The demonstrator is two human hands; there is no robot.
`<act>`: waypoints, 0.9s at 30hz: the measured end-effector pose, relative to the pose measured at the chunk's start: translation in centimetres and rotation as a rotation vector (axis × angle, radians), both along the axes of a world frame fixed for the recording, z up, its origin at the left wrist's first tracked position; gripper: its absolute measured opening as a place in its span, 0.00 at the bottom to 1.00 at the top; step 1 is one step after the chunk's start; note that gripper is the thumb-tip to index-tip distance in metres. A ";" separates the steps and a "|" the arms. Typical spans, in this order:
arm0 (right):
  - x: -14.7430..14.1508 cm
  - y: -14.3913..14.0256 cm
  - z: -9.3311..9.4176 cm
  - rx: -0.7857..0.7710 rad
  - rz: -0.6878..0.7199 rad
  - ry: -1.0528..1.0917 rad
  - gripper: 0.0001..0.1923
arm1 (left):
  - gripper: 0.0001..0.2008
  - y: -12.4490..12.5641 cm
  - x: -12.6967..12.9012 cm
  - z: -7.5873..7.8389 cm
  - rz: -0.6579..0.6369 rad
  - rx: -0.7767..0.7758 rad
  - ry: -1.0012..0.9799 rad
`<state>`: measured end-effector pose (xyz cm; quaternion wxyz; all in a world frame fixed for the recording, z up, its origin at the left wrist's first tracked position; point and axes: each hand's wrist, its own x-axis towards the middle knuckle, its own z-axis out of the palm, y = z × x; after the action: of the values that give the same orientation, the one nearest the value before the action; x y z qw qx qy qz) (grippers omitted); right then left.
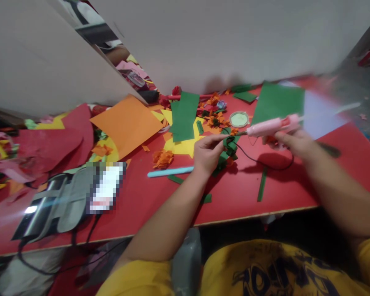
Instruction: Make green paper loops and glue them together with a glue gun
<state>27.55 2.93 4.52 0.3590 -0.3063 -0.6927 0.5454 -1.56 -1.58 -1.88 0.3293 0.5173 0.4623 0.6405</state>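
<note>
In the head view my right hand (291,142) is wrapped round the handle of a pink glue gun (269,125). A translucent glue stick juts from its back end, and its nozzle points left. Close to the nozzle tip, my left hand (206,154) pinches a folded green paper piece (230,146) between thumb and fingers. Whether the nozzle touches the paper I cannot tell. A black cord loops under the gun. Below my left hand lie more green scraps, and a light blue stick (169,172) lies beside my left wrist.
Orange paper flowers (216,119) and a small round dish (239,119) sit behind my hands. Green sheets (185,117), an orange sheet (128,125) and a lilac sheet (322,113) lie on the red table (135,205). A phone (106,189) and grey case (77,201) are at left.
</note>
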 end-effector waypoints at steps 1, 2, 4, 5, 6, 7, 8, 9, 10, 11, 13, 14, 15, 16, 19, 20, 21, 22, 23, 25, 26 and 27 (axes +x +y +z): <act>0.0 -0.1 -0.1 0.009 0.011 -0.021 0.32 | 0.17 -0.1 0.1 0.1 -0.002 0.006 0.000; 0.0 -0.2 -0.2 0.019 0.011 -0.042 0.31 | 0.17 -0.1 0.1 0.2 -0.005 0.013 -0.001; 0.1 -0.4 -0.3 0.045 -0.010 -0.071 0.30 | 0.15 -0.2 0.3 0.3 -0.008 0.033 0.003; 0.1 -0.5 -0.4 0.056 -0.021 -0.081 0.30 | 0.14 -0.3 0.3 0.4 -0.007 0.041 0.010; 0.2 -0.6 -0.4 0.065 -0.029 -0.087 0.30 | 0.13 -0.3 0.3 0.5 -0.005 0.046 0.018; 0.2 -0.6 -0.4 0.073 -0.033 -0.092 0.30 | 0.13 -0.4 0.3 0.6 -0.001 0.047 0.028; 0.2 -0.6 -0.3 0.077 -0.030 -0.099 0.31 | 0.12 -0.4 0.4 0.7 0.003 0.045 0.040; 0.3 -0.6 -0.2 0.081 -0.024 -0.105 0.30 | 0.12 -0.4 0.4 0.7 0.006 0.042 0.050; 0.3 -0.6 -0.1 0.086 -0.018 -0.114 0.30 | 0.12 -0.5 0.4 0.7 0.007 0.040 0.058; 0.3 -0.6 0.0 0.092 -0.013 -0.125 0.29 | 0.12 -0.5 0.4 0.7 0.008 0.040 0.063; 0.3 -0.5 0.2 0.103 -0.008 -0.150 0.27 | 0.12 -0.5 0.4 0.8 0.001 0.051 0.063; 0.3 -0.5 0.3 0.107 -0.008 -0.161 0.26 | 0.12 -0.6 0.4 0.8 -0.002 0.057 0.060; 0.3 -0.5 0.4 0.113 -0.010 -0.169 0.26 | 0.12 -0.6 0.4 0.8 -0.005 0.061 0.059; 0.3 -0.5 0.4 0.117 -0.010 -0.178 0.25 | 0.11 -0.6 0.4 0.8 -0.006 0.061 0.061; 0.3 -0.5 0.5 0.134 -0.008 -0.194 0.26 | 0.12 -0.7 0.4 0.9 0.004 0.051 0.073; 0.3 -0.5 0.5 0.142 -0.008 -0.198 0.26 | 0.13 -0.8 0.4 0.9 0.006 0.049 0.077; 0.3 -0.5 0.4 0.151 -0.008 -0.201 0.26 | 0.13 -0.8 0.5 0.9 0.007 0.049 0.080; 0.3 -0.5 0.4 0.161 -0.007 -0.205 0.26 | 0.13 -0.8 0.5 0.9 0.007 0.051 0.081; 0.3 -0.5 0.4 0.172 -0.007 -0.210 0.26 | 0.13 -0.8 0.5 0.9 0.006 0.054 0.081; 0.2 -0.6 0.5 0.192 -0.007 -0.224 0.26 | 0.12 -0.9 0.5 0.9 0.005 0.063 0.078; 0.2 -0.7 0.6 0.201 -0.012 -0.229 0.26 | 0.11 -0.9 0.5 0.9 0.004 0.072 0.076; 0.1 -0.8 0.7 0.213 -0.020 -0.232 0.26 | 0.10 -0.9 0.6 0.9 0.003 0.081 0.075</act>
<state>27.66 2.15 5.17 0.3123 -0.3342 -0.7805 0.4262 -1.01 -2.46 -0.96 0.2895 0.5531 0.4488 0.6394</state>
